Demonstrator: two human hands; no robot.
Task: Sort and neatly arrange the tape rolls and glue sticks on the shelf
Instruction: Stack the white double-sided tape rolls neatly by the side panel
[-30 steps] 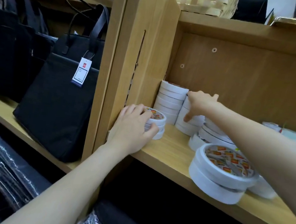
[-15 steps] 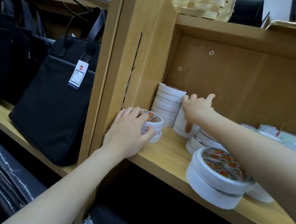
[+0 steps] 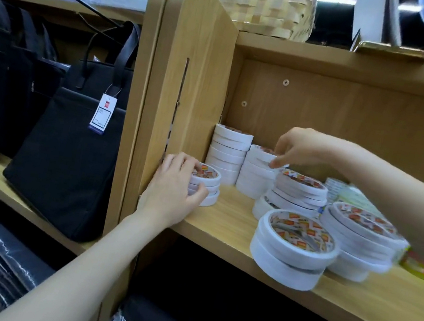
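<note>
White tape rolls stand in stacks on the wooden shelf (image 3: 228,226). My left hand (image 3: 172,190) is wrapped around a short stack of small rolls (image 3: 205,184) at the shelf's left front corner. A tall stack (image 3: 227,153) stands in the back corner, and a second stack (image 3: 255,171) is beside it. My right hand (image 3: 304,150) hovers over that second stack, fingertips touching its top roll. Wider rolls lie in stacks at the front (image 3: 292,252) and right (image 3: 359,239), with another pile (image 3: 298,193) behind them. No glue sticks can be made out.
The upright side panel (image 3: 189,87) borders the shelf on the left. A black tote bag (image 3: 68,148) with a price tag stands on the neighbouring shelf. A woven basket (image 3: 260,4) sits on top. Blurred packets (image 3: 352,196) lie at the right; wrapped dark goods fill the lower shelves.
My right hand has lifted from the back stacks and shifted right, now fingering the top of the second stack. My left hand stays on the small stack.
</note>
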